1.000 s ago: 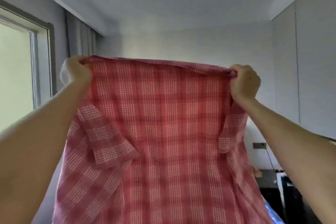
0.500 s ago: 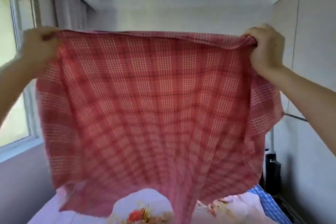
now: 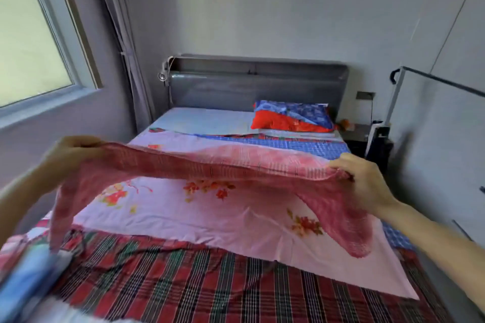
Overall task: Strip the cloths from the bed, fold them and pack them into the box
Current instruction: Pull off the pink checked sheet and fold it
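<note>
on the grey-headboard bed (image 3: 257, 86) lie a pink flowered sheet (image 3: 236, 215), a red-green plaid cloth (image 3: 210, 278) and a red-blue pillow (image 3: 291, 118); above them the left hand (image 3: 70, 155) and right hand (image 3: 367, 181) each pinch one end of the red checked cloth (image 3: 210, 168), stretched between them.

There were two hands, a left hand (image 3: 67, 156) and a right hand (image 3: 367, 183); one red checked cloth (image 3: 210, 168); one floral sheet (image 3: 210, 217); one tartan cloth (image 3: 210, 283); one pillow (image 3: 291, 115).
</note>
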Demonstrator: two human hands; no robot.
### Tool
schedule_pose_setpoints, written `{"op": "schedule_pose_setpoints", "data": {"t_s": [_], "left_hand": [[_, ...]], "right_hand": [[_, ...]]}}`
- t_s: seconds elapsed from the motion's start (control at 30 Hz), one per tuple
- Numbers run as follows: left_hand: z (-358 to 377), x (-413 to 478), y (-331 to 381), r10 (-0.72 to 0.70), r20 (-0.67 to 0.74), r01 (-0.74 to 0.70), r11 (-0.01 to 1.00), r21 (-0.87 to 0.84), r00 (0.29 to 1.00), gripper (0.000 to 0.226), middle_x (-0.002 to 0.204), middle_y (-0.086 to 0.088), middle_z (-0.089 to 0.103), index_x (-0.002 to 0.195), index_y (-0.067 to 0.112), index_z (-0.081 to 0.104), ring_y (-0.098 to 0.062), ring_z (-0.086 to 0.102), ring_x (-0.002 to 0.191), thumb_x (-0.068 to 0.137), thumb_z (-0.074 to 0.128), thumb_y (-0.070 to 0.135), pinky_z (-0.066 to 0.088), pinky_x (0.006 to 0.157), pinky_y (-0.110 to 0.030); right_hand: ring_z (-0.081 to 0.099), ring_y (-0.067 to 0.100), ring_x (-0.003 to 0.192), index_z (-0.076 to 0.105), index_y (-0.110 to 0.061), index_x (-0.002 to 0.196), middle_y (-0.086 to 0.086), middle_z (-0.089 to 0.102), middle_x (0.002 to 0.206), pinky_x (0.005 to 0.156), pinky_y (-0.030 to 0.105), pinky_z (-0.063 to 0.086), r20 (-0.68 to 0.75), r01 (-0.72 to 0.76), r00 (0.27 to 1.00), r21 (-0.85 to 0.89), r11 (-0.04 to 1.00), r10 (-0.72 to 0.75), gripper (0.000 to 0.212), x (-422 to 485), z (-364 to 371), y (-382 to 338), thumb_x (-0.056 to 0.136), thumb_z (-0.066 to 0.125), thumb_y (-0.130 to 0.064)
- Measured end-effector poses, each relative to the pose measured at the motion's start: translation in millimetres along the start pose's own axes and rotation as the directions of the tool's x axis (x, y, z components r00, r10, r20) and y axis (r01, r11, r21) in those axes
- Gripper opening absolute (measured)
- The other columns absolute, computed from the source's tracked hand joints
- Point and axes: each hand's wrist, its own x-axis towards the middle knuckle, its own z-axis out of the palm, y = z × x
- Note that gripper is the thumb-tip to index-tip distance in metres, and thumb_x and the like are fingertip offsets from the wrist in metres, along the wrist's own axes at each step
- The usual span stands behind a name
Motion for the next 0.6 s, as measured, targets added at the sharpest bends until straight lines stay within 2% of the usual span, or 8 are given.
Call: {"op": "schedule_pose_setpoints", "data": {"t_s": [0.07,0.1,0.2,0.27,0.33,0.4,0.47,0.6], "left_hand": [[41,-109,54,-0.063,0.048,0.051,0.975,0.216,0.997,0.010,0.078,-0.006,0.073,0.088,0.011,0.076,-0.009,0.062,0.065,0.080,0.073,0.015,0.046,0.075,-0.026],[58,-152,64,-0.042,0.084,0.015,0.955,0.297,0.996,0.006,0.070,-0.006,0.070,0.080,0.010,0.075,-0.007,0.057,0.059,0.075,0.076,0.012,0.044,0.069,-0.022],[97,-207,44,-0.174,0.142,0.079,0.856,0.511,0.974,0.012,0.065,0.001,0.066,0.064,0.029,0.068,-0.015,0.058,0.061,0.073,0.076,0.029,0.045,0.064,-0.027],[120,-230,10,-0.240,0.228,0.019,0.726,0.687,0.944,0.018,0.067,0.010,0.065,0.061,0.036,0.063,-0.012,0.057,0.064,0.077,0.072,0.036,0.045,0.063,-0.025],[146,-254,-18,-0.257,0.347,-0.110,0.641,0.759,0.902,0.017,0.076,0.012,0.066,0.069,0.035,0.067,-0.008,0.057,0.072,0.080,0.064,0.047,0.046,0.069,-0.024],[164,-270,-48,-0.280,0.382,-0.192,0.527,0.828,0.881,0.021,0.102,0.014,0.065,0.089,0.042,0.066,-0.006,0.058,0.096,0.083,0.053,0.057,0.042,0.085,-0.024],[178,-281,-68,-0.331,0.417,-0.216,0.502,0.837,0.847,0.028,0.119,0.017,0.058,0.111,0.049,0.058,-0.004,0.053,0.114,0.084,0.049,0.049,0.039,0.096,-0.022],[221,-278,-74,-0.335,0.465,-0.233,0.546,0.805,0.820,0.031,0.121,0.015,0.058,0.115,0.048,0.058,-0.008,0.053,0.117,0.088,0.048,0.037,0.040,0.093,-0.020]], "right_hand": [[0.052,-0.003,0.076,0.064,-0.025,0.092,-0.014,0.062,0.079,0.074,0.007,0.040,0.087,-0.089,0.992,0.013,0.996,0.087,0.023,-52,26,0,0.084,0.054,-0.043],[0.055,0.001,0.075,0.066,-0.026,0.088,-0.010,0.064,0.079,0.073,0.015,0.044,0.155,-0.140,0.978,-0.012,0.990,0.140,0.017,-78,42,3,0.082,0.054,-0.037],[0.055,0.012,0.071,0.067,-0.019,0.072,-0.005,0.060,0.072,0.067,0.037,0.048,0.401,-0.340,0.843,-0.122,0.932,0.360,0.014,-150,91,10,0.079,0.056,-0.013],[0.057,0.014,0.076,0.067,-0.014,0.076,-0.003,0.063,0.079,0.072,0.037,0.050,0.511,-0.397,0.725,-0.237,0.887,0.461,0.021,-185,117,9,0.077,0.054,0.002],[0.057,0.015,0.087,0.069,-0.015,0.090,-0.002,0.062,0.092,0.078,0.030,0.046,0.669,-0.409,0.543,-0.318,0.856,0.508,0.022,-223,136,6,0.083,0.054,-0.001],[0.060,0.019,0.100,0.068,-0.021,0.105,-0.002,0.065,0.104,0.084,0.030,0.046,0.780,-0.373,0.368,-0.374,0.849,0.506,0.025,-256,149,2,0.085,0.058,-0.011],[0.060,0.021,0.107,0.067,-0.023,0.110,0.000,0.065,0.113,0.086,0.029,0.045,0.809,-0.399,0.276,-0.395,0.827,0.519,0.029,-280,151,1,0.083,0.059,-0.015],[0.059,0.010,0.108,0.066,-0.022,0.114,-0.005,0.064,0.118,0.093,0.023,0.045,0.771,-0.589,0.205,-0.395,0.705,0.603,0.024,-315,130,10,0.092,0.056,-0.021]]}}
